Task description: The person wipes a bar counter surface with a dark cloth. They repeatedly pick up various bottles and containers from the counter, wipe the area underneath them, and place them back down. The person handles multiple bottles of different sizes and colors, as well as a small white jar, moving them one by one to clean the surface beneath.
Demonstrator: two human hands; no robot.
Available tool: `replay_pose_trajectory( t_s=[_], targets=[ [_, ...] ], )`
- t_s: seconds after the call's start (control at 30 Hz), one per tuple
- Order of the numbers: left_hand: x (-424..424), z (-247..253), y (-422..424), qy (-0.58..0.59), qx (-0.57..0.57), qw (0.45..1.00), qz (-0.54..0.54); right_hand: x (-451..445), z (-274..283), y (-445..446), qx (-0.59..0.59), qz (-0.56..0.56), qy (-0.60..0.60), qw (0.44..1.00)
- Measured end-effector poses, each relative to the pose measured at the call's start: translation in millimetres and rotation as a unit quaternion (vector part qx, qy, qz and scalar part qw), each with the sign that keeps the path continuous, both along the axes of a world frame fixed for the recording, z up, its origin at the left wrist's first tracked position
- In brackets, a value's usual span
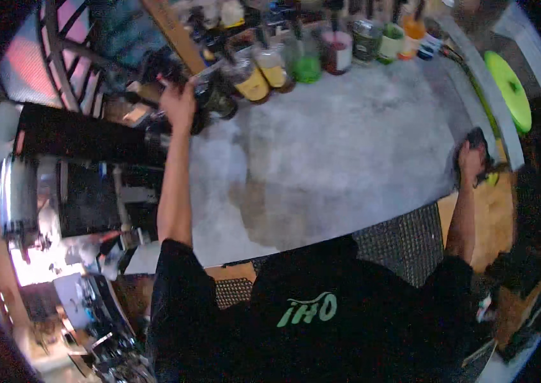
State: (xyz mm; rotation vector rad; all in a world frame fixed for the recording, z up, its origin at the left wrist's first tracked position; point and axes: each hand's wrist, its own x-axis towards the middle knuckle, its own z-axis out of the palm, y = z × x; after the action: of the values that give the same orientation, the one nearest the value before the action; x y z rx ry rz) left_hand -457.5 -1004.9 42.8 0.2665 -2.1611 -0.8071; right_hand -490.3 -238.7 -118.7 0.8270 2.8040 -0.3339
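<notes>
In front of me lies a grey, patchy tabletop (308, 143). My left hand (178, 103) is at its far left corner, beside a dark bottle (220, 101). Blur hides whether those fingers grip anything. At the right edge, my right hand (471, 158) is closed around a dark, soft-looking object (477, 138), perhaps a cloth; its exact kind is unclear. Along the back edge stands a row of jars and bottles, among them a yellow-labelled bottle (252, 86), a green jar (306, 69), a pink jar (337, 52) and an orange container (413, 36).
A raised pale ledge (504, 105) runs along the right side, with a bright green disc (509, 91) beyond it. To my left is a black box-like object (79, 136). A wooden post (174, 33) rises behind my left hand. Dark woven matting (399, 244) lies below the table's front edge.
</notes>
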Motion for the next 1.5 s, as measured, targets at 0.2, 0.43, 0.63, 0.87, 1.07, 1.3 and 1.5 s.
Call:
replay_pose_trajectory(
  t_s=[0.2, 0.43, 0.63, 0.87, 1.07, 1.3, 1.5],
  targets=[
    [-33, 8, 14, -0.077, -0.038, 0.994, 0.065, 63, -38, -42, 0.203, 0.029, 0.175, 0.963],
    [-8, 14, 21, -0.060, -0.028, 0.998, 0.005, 166, 6, -226, 0.119, 0.171, 0.156, 0.966],
    [51, -9, -5, 0.026, 0.163, 0.986, -0.034, 240, 41, -372, -0.003, 0.346, 0.116, 0.931],
    [57, -21, -98, 0.016, 0.112, 0.991, 0.073, 242, 61, -485, -0.088, 0.589, 0.087, 0.798],
    [37, 16, -67, -0.079, 0.064, 0.991, 0.087, 196, 46, -556, -0.104, 0.631, 0.067, 0.766],
    [20, -2, -104, -0.083, -0.018, 0.989, 0.122, 161, 32, -608, -0.149, 0.606, 0.124, 0.772],
    [19, -15, -138, -0.122, 0.012, 0.983, 0.138, 137, 54, -635, -0.126, 0.598, 0.100, 0.785]
  ],
)
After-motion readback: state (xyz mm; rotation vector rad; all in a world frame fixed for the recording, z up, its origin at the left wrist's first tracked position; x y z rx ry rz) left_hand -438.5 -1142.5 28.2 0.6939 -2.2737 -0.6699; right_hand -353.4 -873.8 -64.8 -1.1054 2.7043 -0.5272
